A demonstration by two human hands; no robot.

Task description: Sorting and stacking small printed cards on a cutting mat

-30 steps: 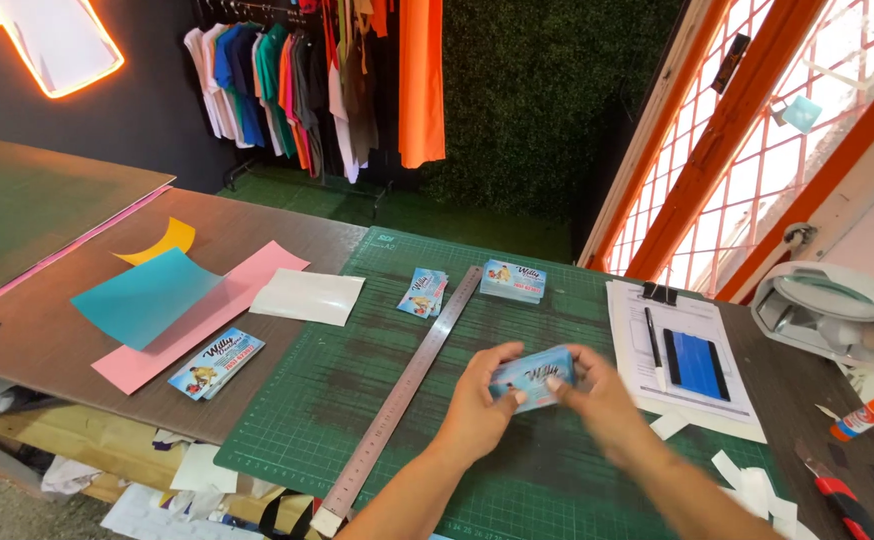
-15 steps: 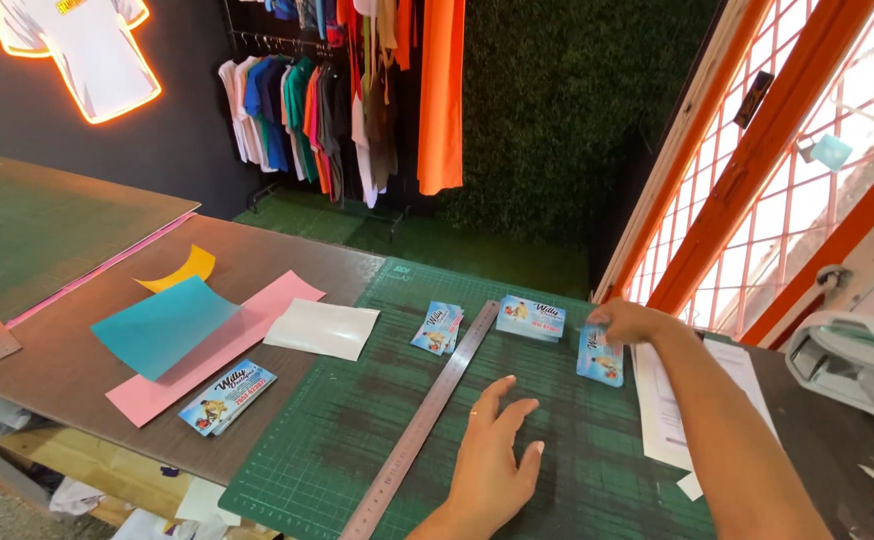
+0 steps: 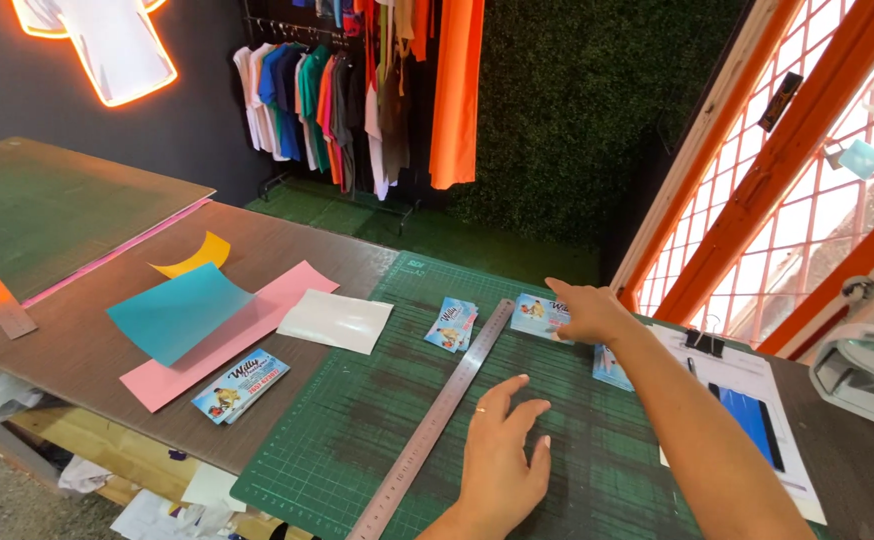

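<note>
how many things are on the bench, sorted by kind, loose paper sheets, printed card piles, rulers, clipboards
Loose paper sheets: 4, teal sheet, pink sheet, yellow piece, white sheet
Printed card piles: 4, one by the pink sheet, one left of the ruler, one under the right hand, one beside that forearm
Rulers: 1, steel ruler
Clipboards: 1, clipboard
Total: 10

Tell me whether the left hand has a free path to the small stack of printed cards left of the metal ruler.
Probably yes: the left hand lies flat on the green cutting mat, and only the flat ruler lies between it and the cards.
</note>
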